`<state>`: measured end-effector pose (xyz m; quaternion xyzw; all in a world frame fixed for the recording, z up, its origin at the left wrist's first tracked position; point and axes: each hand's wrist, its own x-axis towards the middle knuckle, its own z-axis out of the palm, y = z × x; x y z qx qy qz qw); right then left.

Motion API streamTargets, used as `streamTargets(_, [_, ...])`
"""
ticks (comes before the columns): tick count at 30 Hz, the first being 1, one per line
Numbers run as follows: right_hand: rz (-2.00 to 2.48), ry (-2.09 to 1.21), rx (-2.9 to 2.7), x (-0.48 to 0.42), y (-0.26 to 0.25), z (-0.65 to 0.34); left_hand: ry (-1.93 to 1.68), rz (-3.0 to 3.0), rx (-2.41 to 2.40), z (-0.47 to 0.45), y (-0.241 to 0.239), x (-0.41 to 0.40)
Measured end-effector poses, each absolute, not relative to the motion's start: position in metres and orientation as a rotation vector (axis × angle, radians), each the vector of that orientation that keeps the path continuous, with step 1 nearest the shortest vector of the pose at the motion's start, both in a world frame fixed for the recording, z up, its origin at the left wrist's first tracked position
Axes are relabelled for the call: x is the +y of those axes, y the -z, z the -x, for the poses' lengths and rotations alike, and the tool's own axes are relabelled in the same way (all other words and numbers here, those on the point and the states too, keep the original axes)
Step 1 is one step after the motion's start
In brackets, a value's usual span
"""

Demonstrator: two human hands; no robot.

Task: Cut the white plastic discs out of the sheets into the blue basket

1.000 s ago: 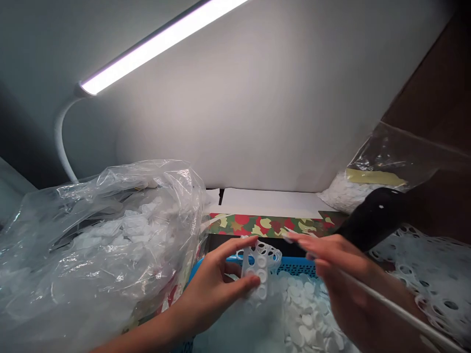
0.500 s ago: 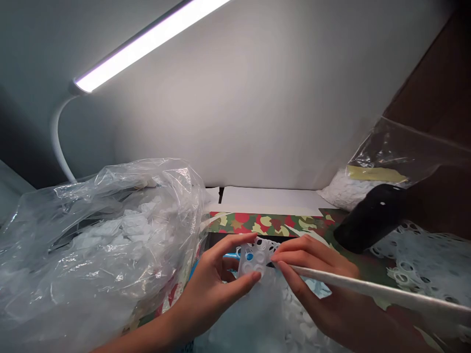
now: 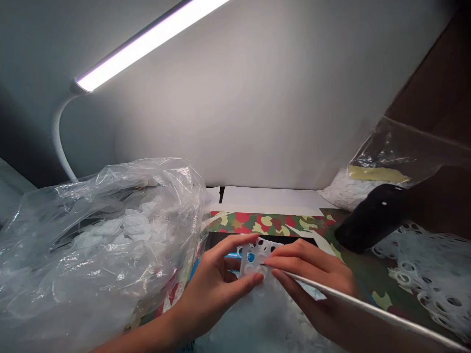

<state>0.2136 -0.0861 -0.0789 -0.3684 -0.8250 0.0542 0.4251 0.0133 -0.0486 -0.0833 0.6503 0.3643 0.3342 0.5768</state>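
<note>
My left hand (image 3: 211, 274) pinches the edge of a translucent sheet with round cut-outs (image 3: 253, 252), thumb in front and index finger along the top. My right hand (image 3: 312, 269) is at the sheet's right side, fingers closed around a long thin pale stick-like tool (image 3: 368, 301). The tool's front end lies by the sheet, partly hidden by my fingertips. A blue piece (image 3: 232, 255) shows behind the sheet. Below my hands, cloudy plastic film (image 3: 250, 318) covers a heap of small white pieces, which I cannot make out clearly.
A large clear plastic bag of white material (image 3: 110, 235) fills the left side. To the right lie a black object (image 3: 368, 220), a bag of white bits (image 3: 342, 191) and ring-holed sheets (image 3: 423, 274). A lit lamp (image 3: 154, 44) hangs above; camouflage-patterned board (image 3: 265, 223) lies behind my hands.
My right fingertips have shifted slightly left over the sheet, and the outer end of the tool has swung lower. My left hand has hardly moved.
</note>
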Motion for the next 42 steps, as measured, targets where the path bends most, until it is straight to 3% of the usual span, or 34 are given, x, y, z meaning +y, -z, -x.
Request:
streamTargets(9, [0.940,0.210,-2.304,-0.078,0.079,-0.215,-0.808,-1.576,0.769,-0.015,0.083,-0.049])
streamTargets(29, [1.022,0.087,-1.805,-0.105,0.065,-0.229,-0.729,-1.596,0.861,-0.012,0.086,-0.048])
streamTargets(42, [0.982,-0.126,-2.026,-0.084,0.075,-0.215,-0.801,-1.610,0.893,-0.014,0.083,-0.048])
